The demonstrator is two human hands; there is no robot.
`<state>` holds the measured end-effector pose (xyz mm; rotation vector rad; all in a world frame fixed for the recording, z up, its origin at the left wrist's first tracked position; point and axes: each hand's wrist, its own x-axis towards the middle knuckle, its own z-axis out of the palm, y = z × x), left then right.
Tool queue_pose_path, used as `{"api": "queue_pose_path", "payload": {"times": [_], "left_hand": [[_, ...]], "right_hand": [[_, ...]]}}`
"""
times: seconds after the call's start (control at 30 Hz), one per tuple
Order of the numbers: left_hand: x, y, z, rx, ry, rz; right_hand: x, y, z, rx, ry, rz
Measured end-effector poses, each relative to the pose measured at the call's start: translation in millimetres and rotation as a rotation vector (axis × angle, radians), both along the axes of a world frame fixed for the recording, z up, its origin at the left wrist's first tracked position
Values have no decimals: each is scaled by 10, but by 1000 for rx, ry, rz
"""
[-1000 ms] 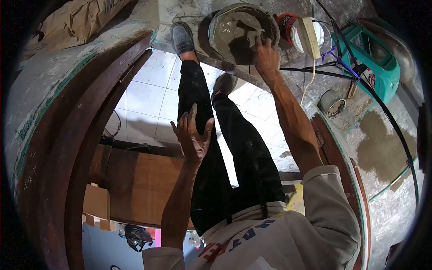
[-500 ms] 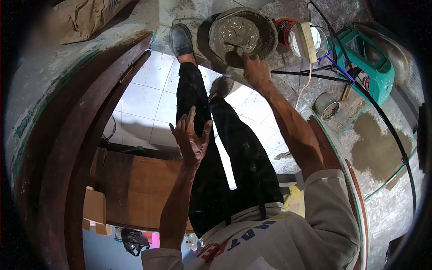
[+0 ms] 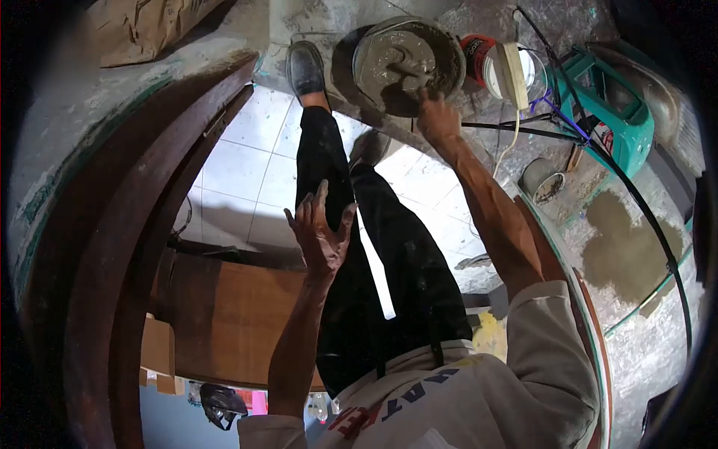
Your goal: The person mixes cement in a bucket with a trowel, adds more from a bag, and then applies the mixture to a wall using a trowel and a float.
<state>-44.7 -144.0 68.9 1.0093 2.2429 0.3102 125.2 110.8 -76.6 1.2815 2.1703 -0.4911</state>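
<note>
My right hand [image 3: 440,123] is closed at the near rim of a round basin [image 3: 458,73]. It grips a trowel-like tool whose far end is sunk in wet grey mortar [image 3: 400,56]; fingers and mortar hide most of it. Ridges and swirls mark the mortar's surface. My left hand [image 3: 323,236] hangs in the air above my left leg, palm turned up and fingers spread. Nothing lies in it, and grey smears cover its skin.
Right of the basin stand a red-and-white bucket [image 3: 476,58], a power strip [image 3: 513,75], black cables and a green plastic stool [image 3: 636,138]. A small grey pot [image 3: 540,179] sits nearer. Dark wooden frames [image 3: 142,172] rise at left; a paper sack [image 3: 142,30] lies upper left.
My right hand has shifted slightly right and toward me at the basin rim, and the mortar's swirls have changed shape. The left hand keeps its open pose.
</note>
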Motion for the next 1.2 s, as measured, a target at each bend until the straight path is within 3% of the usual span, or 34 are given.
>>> {"api": "queue_pose_path", "payload": {"times": [0.07, 0.13, 0.2, 0.27, 0.33, 0.4, 0.53, 0.67, 0.7, 0.8, 0.87, 0.93, 1.07, 1.2], "left_hand": [[2, -15, 34, -13, -92, 49], [0, -38, 120, -42, -102, 47], [-18, 44, 112, -88, -45, 17], [3, 32, 77, -75, -29, 13], [0, 1, 56, -56, -114, 52], [-6, -44, 113, -38, -143, 75], [17, -4, 59, -24, -39, 16], [28, -50, 102, -52, -160, 101], [33, -42, 116, -63, -122, 73], [14, 4, 68, -47, -89, 50], [7, 15, 38, -90, -133, 65], [18, -21, 99, -49, -143, 88], [6, 20, 73, -81, -110, 49], [28, 39, 49, -58, -112, 51]], "right_hand": [[76, 157, -200, 27, 113, 93], [-3, 390, -457, -215, -15, -26], [-41, 227, -82, -63, 113, -73], [75, 36, -54, -18, 17, 44], [61, 199, -176, -29, 84, 101], [-84, 436, -279, -160, -20, 11], [145, 0, -65, 111, 37, 111], [-3, 373, -402, -207, -69, 44], [40, 409, -395, -153, 46, -35], [323, 59, -265, 22, 20, -9], [533, -4, -401, -108, 66, -23], [396, 87, -162, -161, 107, -73], [213, 178, 217, 6, 122, -230], [-158, 424, -142, 53, 107, -142]]}}
